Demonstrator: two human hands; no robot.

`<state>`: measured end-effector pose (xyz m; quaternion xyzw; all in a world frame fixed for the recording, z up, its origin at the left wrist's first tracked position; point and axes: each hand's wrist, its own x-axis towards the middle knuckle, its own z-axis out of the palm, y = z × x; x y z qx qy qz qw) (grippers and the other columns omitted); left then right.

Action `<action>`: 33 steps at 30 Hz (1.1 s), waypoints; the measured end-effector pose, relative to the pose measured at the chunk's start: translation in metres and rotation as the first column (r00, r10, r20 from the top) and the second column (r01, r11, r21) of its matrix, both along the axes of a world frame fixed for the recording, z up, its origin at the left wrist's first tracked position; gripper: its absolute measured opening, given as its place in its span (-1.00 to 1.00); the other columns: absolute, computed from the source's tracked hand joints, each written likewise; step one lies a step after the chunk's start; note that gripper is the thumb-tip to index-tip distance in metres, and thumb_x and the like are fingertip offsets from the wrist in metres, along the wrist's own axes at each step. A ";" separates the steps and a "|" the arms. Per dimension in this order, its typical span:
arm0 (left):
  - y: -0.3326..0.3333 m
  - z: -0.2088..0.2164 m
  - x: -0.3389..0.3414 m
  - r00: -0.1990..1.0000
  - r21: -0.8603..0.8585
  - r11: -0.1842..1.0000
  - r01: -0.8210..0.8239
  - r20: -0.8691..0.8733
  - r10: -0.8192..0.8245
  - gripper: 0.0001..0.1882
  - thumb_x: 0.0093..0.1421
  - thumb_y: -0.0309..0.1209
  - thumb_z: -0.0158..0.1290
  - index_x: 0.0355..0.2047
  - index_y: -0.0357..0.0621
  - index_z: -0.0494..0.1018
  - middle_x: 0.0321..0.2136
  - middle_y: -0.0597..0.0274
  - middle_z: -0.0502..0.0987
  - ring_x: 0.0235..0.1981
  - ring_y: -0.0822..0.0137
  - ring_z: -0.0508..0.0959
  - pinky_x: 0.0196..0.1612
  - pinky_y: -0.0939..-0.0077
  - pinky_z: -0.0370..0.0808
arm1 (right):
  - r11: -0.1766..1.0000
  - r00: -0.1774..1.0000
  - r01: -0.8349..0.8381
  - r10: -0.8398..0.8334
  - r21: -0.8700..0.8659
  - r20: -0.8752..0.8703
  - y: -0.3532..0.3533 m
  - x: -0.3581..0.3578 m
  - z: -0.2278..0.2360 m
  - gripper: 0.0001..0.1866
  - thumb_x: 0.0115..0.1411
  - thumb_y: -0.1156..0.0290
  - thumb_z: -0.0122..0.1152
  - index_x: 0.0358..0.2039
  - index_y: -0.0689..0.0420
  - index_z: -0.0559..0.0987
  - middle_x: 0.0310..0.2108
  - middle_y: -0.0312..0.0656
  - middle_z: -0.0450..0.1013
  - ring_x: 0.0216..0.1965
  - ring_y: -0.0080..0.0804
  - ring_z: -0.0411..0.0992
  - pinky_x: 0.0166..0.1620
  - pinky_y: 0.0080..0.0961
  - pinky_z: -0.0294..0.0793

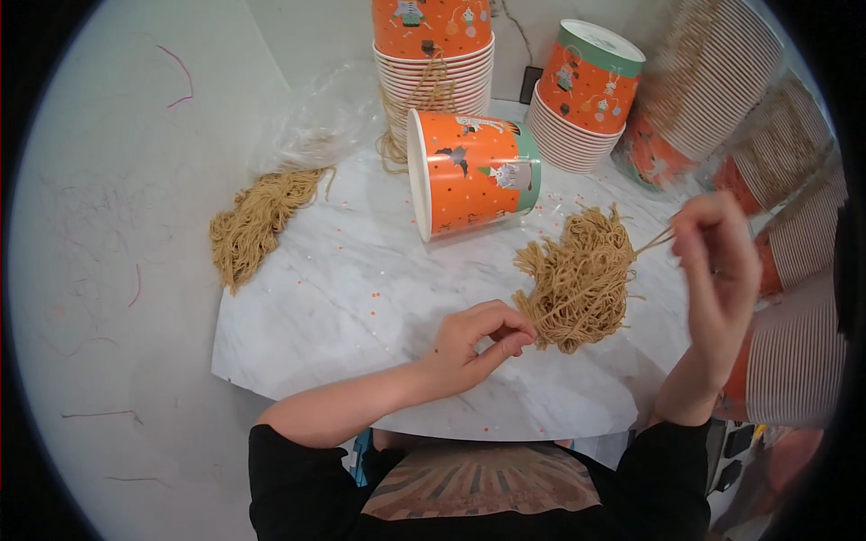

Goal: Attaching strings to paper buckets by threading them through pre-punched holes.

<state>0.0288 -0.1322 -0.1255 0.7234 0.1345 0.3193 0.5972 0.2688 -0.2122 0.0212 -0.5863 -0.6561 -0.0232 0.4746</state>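
Observation:
A tangled heap of tan string lies on the table between my hands. At its lower left edge, my left hand pinches a strand that crosses over the heap. My right hand, raised to the right of the heap and slightly blurred, is closed on strands drawn out from its upper right side. Just beyond the heap an orange paper bucket with a green band and cartoon figures rests on its side, its white rim to the left.
Left of the bucket lies a bundle of tan string by a clear plastic bag. Stacked paper buckets stand behind, with another stack beside them. Bagged bucket stacks line the right side. Small orange bits dot the marbled table.

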 end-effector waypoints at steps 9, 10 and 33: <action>0.008 0.008 -0.004 0.982 -0.015 0.982 -0.186 -0.024 0.186 -0.86 0.33 -0.62 0.08 -0.14 -0.31 0.59 -0.30 0.16 0.60 -0.32 0.44 0.66 -0.40 0.64 0.58 | 0.958 0.967 0.240 -0.250 0.155 0.045 -0.022 0.066 0.017 -0.82 0.41 0.39 0.18 -0.12 0.23 0.59 -0.31 -0.35 0.50 -0.40 -0.74 0.32 -0.34 -0.79 0.26; 0.008 0.008 -0.004 0.984 -0.013 0.984 -0.179 -0.024 0.179 -0.86 0.33 -0.62 0.08 -0.14 -0.31 0.59 -0.30 0.16 0.60 -0.32 0.44 0.66 -0.40 0.64 0.58 | 0.943 0.960 0.264 -0.277 0.205 0.039 -0.023 0.075 0.014 -0.80 0.42 0.36 0.17 -0.10 0.22 0.59 -0.32 -0.33 0.51 -0.41 -0.74 0.32 -0.35 -0.78 0.25; 0.011 0.004 -0.009 0.959 0.031 0.959 -0.283 0.007 0.283 -0.86 0.39 -0.50 0.04 -0.14 -0.31 0.54 -0.31 0.22 0.59 -0.36 0.53 0.57 -0.34 0.63 0.53 | 0.980 0.972 -0.101 0.134 -0.174 0.193 0.032 0.000 -0.034 -0.60 0.19 0.43 0.35 0.04 0.18 0.52 0.09 -0.02 0.43 0.15 -0.04 0.40 0.21 -0.28 0.35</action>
